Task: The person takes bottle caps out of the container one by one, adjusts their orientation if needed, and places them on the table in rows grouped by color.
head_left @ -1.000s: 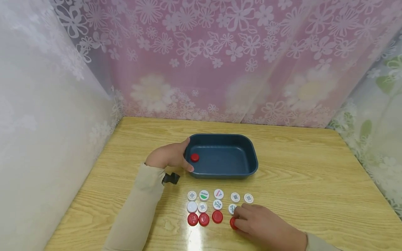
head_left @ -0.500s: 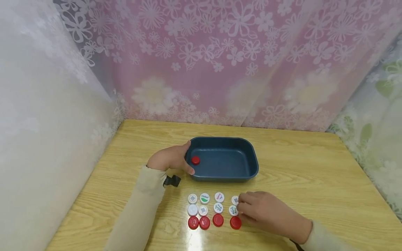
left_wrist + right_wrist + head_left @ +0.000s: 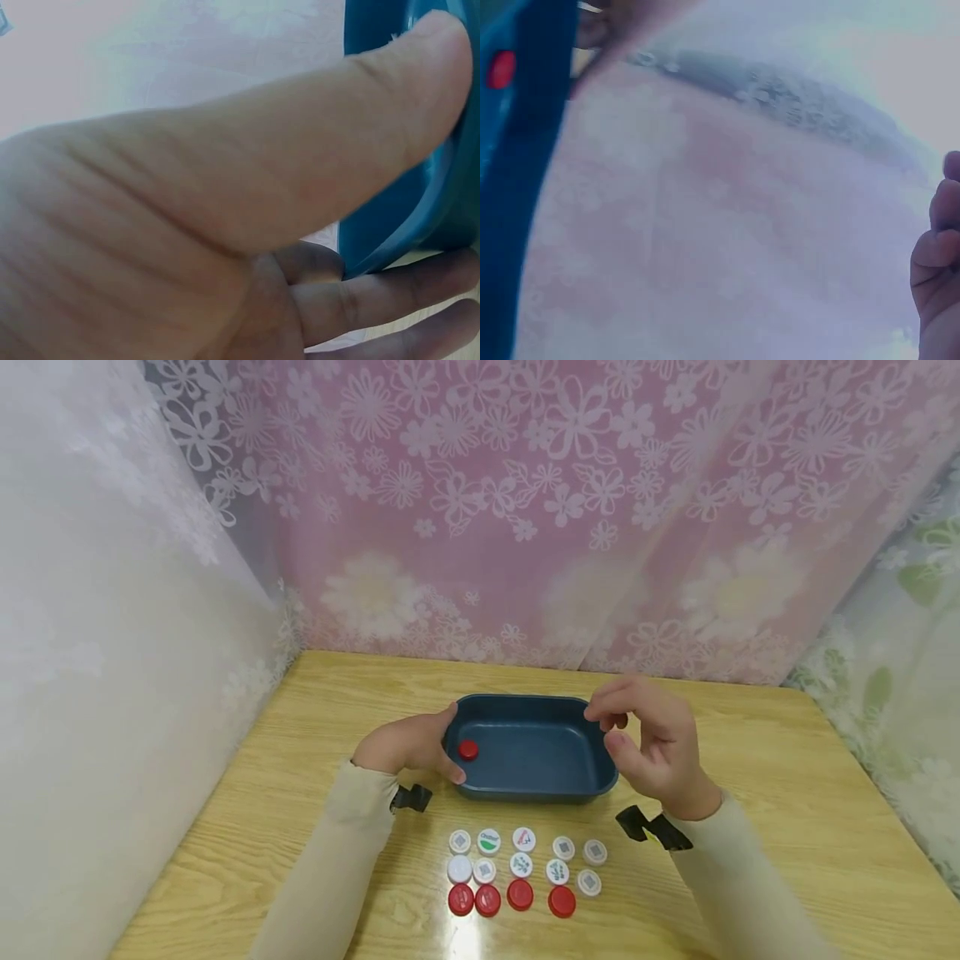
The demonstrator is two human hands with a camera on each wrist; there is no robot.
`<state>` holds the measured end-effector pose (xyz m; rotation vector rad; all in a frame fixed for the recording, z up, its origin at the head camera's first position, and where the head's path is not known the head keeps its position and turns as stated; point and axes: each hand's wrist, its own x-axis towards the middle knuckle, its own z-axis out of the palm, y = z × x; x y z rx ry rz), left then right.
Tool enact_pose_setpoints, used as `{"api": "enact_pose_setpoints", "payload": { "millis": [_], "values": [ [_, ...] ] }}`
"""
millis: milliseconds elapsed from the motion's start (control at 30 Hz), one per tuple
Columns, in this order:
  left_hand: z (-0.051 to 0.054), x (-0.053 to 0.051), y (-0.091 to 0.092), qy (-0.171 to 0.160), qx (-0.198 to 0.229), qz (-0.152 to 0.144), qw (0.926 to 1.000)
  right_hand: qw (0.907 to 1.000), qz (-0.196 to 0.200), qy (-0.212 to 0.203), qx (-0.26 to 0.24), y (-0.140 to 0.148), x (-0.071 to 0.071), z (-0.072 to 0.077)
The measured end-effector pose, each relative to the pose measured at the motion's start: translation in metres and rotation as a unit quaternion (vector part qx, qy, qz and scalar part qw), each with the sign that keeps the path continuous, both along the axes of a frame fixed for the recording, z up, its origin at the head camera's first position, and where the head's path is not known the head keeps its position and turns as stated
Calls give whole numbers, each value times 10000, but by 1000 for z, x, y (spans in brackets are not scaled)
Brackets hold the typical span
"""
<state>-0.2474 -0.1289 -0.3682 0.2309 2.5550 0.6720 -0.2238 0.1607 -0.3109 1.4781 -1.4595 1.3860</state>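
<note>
A dark blue plastic basin point(image 3: 528, 760) stands on the table in the head view. My left hand point(image 3: 408, 747) grips its left end, thumb and fingers spread around the rim; in the left wrist view the thumb point(image 3: 405, 97) lies along the rim. A red bottle cap point(image 3: 468, 750) lies inside at the left. Over the basin's right end is my raised right hand point(image 3: 656, 743), fingers loosely bent and thumb apart, with nothing between them. Nearer the front lie rows of bottle caps: white printed caps point(image 3: 521, 865) behind red caps point(image 3: 520, 894).
The wooden table point(image 3: 750, 760) extends on both sides of the basin. A pink flowered curtain point(image 3: 510, 527) hangs behind it, with pale curtains point(image 3: 135, 610) at the sides. Black straps point(image 3: 411, 798) show at both wrists.
My right hand has left the caps at the right and risen forward to the basin's right end. The right-hand white caps now show. My left hand stays on the basin.
</note>
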Motion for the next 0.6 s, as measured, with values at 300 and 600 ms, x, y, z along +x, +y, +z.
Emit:
{"api": "enact_pose_setpoints", "payload": {
  "millis": [300, 600],
  "values": [
    [-3, -2, 2, 0, -10, -30, 10000, 9944, -906, 261, 469, -2, -10, -13],
    [-2, -1, 2, 22, -67, 9, 10000, 9724, -1733, 247, 1541, -9, -12, -26]
  ]
}}
